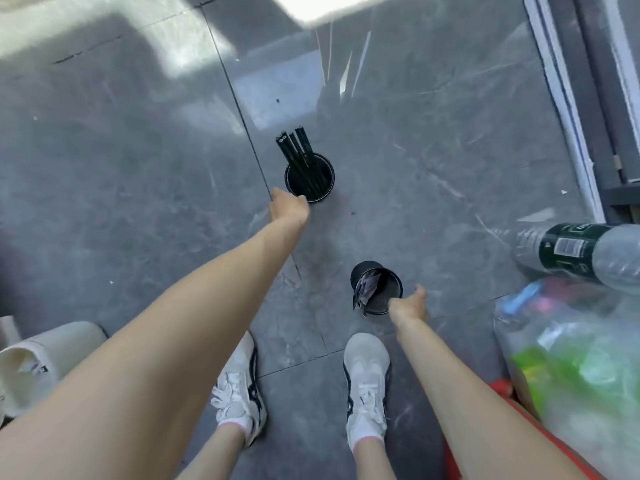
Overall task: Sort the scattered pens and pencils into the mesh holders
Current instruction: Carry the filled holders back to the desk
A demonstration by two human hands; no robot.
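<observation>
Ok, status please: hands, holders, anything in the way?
Left hand at far holder, right hand at near holder, grips unclear. Black pencils in far holder. Bottles at right.

The left forearm (180, 317) stretches far forward and down toward the floor (138, 168), and the right forearm (450, 372) reaches less far, staying closer to the body. The left hand (289, 209) shows only the back of its bent wrist, so its fingers are hidden and its grasp cannot be judged. The right hand (410, 304) also points downward, thumb sticking out toward the far side, its other fingers out of sight beneath the palm.
</observation>
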